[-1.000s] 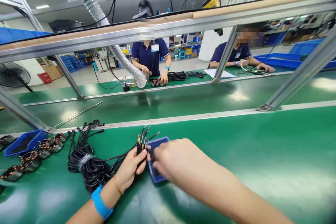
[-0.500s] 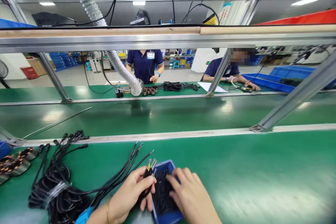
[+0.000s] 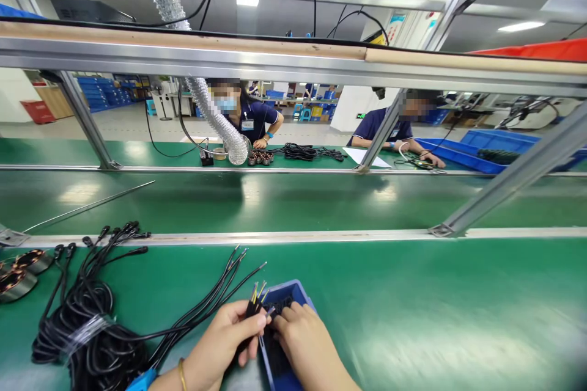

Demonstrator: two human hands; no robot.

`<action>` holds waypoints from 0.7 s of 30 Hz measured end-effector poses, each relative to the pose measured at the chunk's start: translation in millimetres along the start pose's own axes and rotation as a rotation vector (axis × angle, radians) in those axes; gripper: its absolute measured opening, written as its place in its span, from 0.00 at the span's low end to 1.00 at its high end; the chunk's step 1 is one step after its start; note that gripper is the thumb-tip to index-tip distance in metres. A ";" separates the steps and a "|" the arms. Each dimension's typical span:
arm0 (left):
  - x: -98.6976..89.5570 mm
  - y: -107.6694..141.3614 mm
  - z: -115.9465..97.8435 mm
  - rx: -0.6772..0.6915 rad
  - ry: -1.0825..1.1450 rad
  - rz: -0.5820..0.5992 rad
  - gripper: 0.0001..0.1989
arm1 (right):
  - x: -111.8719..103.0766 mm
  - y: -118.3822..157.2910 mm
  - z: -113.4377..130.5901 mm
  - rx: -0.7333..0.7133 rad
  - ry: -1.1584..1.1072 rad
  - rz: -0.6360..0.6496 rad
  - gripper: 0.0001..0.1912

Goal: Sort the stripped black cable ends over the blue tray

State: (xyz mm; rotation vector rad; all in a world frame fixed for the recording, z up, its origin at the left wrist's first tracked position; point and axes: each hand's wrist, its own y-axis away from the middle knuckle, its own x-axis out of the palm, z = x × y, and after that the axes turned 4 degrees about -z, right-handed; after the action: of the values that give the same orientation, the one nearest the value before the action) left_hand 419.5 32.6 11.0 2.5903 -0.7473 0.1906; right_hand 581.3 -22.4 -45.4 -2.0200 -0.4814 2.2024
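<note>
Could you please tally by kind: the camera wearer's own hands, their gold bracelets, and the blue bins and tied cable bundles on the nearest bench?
Hands: 2, the left hand and the right hand
Gold bracelet: 1
Blue bin: 1
Tied black cable bundle: 1
Total: 5

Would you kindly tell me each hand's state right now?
Left hand: closed, holding black cable ends.
Right hand: at the blue bin; whether it is closed or holding anything cannot be told.

green bench (image 3: 440, 317) open rightward; cable bundle (image 3: 98, 354) blocks left.
</note>
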 end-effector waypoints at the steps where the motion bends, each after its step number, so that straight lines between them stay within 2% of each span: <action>1: 1.1 1.3 -0.9 -0.002 0.018 0.011 0.22 | 0.1 1.4 0.2 0.013 -0.006 -0.006 0.08; 6: 4.7 2.7 1.5 0.049 0.063 0.066 0.20 | 3.8 4.9 2.6 0.060 -0.044 -0.085 0.11; 11: 4.1 1.0 7.9 0.082 -0.035 0.055 0.19 | 12.0 8.8 0.1 0.175 -0.181 -0.226 0.09; 14: 4.7 1.4 8.1 0.098 -0.081 0.070 0.21 | 8.1 11.2 -2.2 0.234 -0.440 -0.239 0.09; 17: 4.7 0.0 9.6 0.086 -0.103 0.066 0.23 | -6.9 8.8 -1.3 0.286 -0.771 -0.275 0.07; 21: 3.0 -3.0 14.5 0.083 -0.075 0.070 0.23 | -30.3 1.9 4.4 0.395 -1.182 -0.315 0.14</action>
State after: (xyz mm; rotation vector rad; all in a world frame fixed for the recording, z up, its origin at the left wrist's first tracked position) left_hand 423.8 27.1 -2.4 2.6643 -0.8746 0.1496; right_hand 580.5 -33.8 -16.9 -0.2784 -0.3457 2.7280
